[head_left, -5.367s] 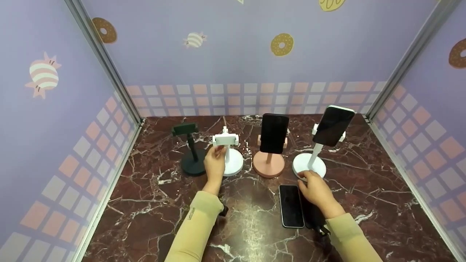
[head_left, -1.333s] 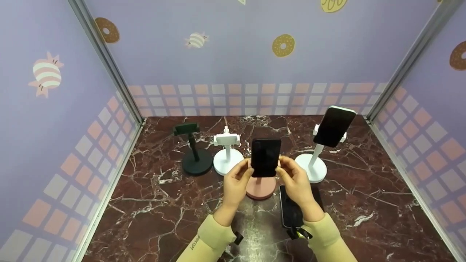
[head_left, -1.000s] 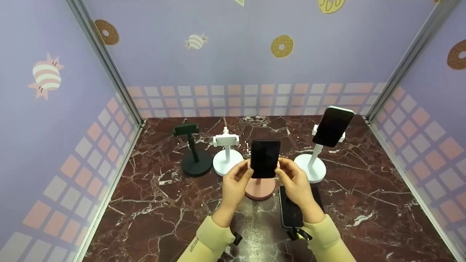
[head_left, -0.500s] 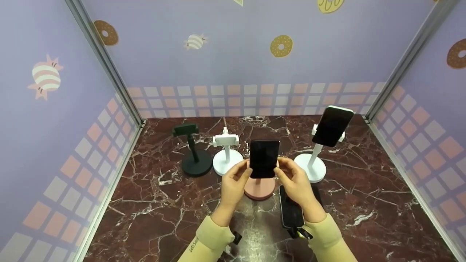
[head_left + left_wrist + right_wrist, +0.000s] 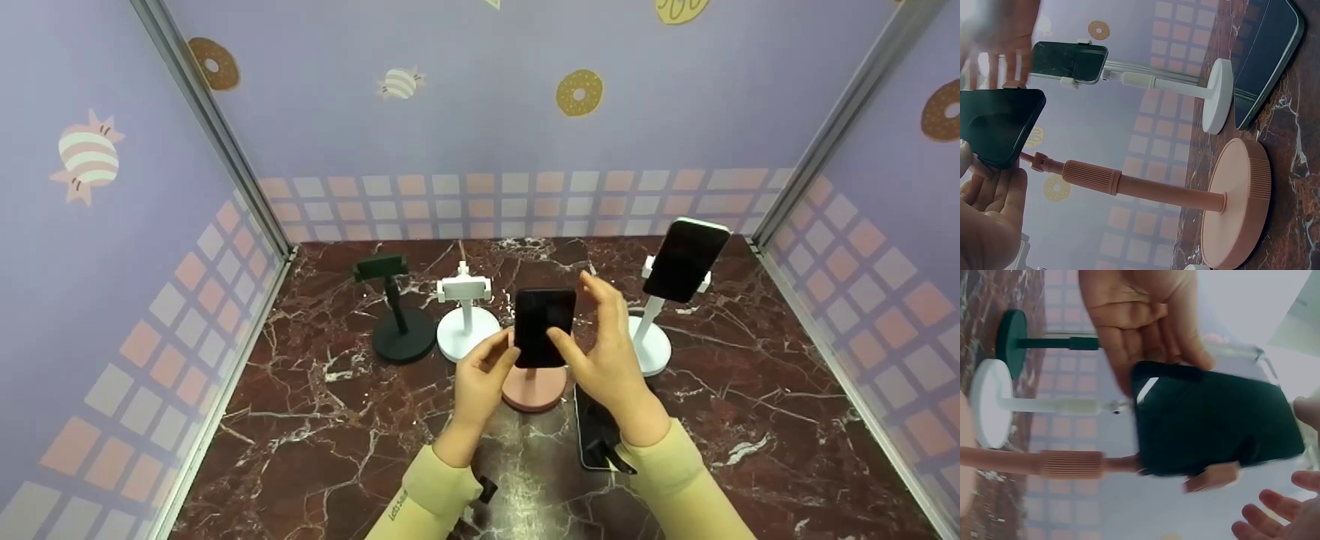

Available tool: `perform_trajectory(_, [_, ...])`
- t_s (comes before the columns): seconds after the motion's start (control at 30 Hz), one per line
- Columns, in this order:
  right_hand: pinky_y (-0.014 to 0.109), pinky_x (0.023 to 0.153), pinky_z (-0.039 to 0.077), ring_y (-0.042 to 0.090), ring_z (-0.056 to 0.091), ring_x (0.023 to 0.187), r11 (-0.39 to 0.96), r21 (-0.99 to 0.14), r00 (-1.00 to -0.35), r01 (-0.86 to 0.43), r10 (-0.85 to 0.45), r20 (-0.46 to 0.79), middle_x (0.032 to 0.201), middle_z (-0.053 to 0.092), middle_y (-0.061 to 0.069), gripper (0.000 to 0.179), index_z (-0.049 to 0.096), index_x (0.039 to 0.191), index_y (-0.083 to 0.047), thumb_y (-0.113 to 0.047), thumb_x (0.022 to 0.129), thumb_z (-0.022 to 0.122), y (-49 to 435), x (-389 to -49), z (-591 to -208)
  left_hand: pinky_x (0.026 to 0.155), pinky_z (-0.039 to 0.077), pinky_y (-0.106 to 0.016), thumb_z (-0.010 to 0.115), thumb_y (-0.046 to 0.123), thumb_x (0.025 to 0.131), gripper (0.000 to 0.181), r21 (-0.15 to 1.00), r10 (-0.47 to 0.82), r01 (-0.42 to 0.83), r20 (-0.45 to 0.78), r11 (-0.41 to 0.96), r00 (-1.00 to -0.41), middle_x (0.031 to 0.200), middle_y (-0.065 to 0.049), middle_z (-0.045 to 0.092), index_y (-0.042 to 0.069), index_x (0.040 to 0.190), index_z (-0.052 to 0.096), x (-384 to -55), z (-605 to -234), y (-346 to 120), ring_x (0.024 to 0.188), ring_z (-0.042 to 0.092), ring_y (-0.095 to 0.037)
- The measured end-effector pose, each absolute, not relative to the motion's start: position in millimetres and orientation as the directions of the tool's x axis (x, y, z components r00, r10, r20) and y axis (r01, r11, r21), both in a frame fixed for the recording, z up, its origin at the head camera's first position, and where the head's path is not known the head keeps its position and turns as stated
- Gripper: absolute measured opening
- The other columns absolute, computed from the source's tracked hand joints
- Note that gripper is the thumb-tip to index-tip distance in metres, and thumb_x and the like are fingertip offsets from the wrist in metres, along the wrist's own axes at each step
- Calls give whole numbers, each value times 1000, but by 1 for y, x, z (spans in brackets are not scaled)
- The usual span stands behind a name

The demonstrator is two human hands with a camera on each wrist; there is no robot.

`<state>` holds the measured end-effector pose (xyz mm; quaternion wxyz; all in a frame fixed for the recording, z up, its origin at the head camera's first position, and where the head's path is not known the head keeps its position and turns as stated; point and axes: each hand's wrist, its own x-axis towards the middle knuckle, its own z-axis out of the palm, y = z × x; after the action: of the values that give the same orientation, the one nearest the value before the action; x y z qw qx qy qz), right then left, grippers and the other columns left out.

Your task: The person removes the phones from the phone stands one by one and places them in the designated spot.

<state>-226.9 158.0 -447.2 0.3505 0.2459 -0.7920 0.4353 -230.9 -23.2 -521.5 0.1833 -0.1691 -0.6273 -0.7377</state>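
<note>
A black phone (image 5: pixel 534 311) sits in the clamp of the pink phone stand (image 5: pixel 534 390), its screen facing the person. My left hand (image 5: pixel 480 381) pinches the clamp at the phone's left edge, thumb in front and fingers behind. My right hand (image 5: pixel 613 367) has spread, extended fingers at the phone's right side, with the thumb over the screen in the head view. In the left wrist view, the pink stand's ribbed collar (image 5: pixel 1090 177) and round base (image 5: pixel 1235 202) show below the phone. The right wrist view shows one pink clamp arm (image 5: pixel 1216 477) at the phone's edge.
A dark green stand (image 5: pixel 405 336) and a white stand (image 5: pixel 469 334) stand to the left without phones. At the right, another white stand (image 5: pixel 651 349) holds a phone (image 5: pixel 686 261). A phone (image 5: pixel 596 435) lies flat under my right forearm on the marbled table (image 5: pixel 337 465).
The pink stand has come nearer since the earliest frame. Both hands went to its clamp; now my right hand has let go and spread upward, while my left stays.
</note>
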Motion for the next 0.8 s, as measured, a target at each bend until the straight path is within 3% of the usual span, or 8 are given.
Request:
perform_trajectory(0.17, [55, 114, 38, 41, 40, 136, 604, -404, -598, -687, -153, 787, 153, 43, 23, 83, 39, 152, -3, -24, 86, 84, 148, -226, -432, 86, 58, -19, 69, -4, 94, 30, 865, -63, 483, 479, -135, -876, 115, -36, 69, -17, 121, 65, -231, -522, -23, 97, 69, -5])
perform_trajectory(0.3, [62, 113, 38, 42, 39, 134, 652, -323, -578, -686, -219, 786, 155, 40, 23, 80, 41, 151, -7, -32, 87, 82, 139, -226, -422, 83, 57, -18, 70, 0, 95, 31, 873, -71, 472, 467, -122, -882, 114, -35, 70, -16, 120, 66, -230, -521, -23, 93, 68, -4])
perform_trajectory(0.5, [65, 102, 47, 40, 39, 136, 719, -239, -598, -653, -296, 744, 156, 42, 19, 76, 46, 151, -16, -41, 88, 81, 128, -223, -412, 77, 56, -16, 69, -6, 93, 27, 877, -81, 469, 462, -107, -883, 105, -31, 70, -15, 118, 68, -229, -520, -23, 86, 65, 0])
perform_trajectory(0.67, [61, 84, 55, 38, 43, 131, 750, -233, -642, -619, -312, 700, 148, 48, 20, 76, 46, 150, -18, -42, 87, 82, 121, -221, -411, 85, 58, -18, 67, -5, 95, 29, 872, -62, 474, 470, -120, -880, 112, -36, 69, -18, 121, 65, -230, -521, -23, 96, 68, 0])
perform_trajectory(0.8, [57, 76, 56, 38, 42, 128, 772, -234, -661, -590, -297, 689, 140, 51, 19, 73, 49, 146, -17, -43, 86, 82, 116, -220, -411, 83, 58, -20, 68, -1, 96, 29, 873, -52, 477, 474, -105, -879, 109, -35, 69, -17, 120, 66, -229, -520, -25, 94, 68, -1])
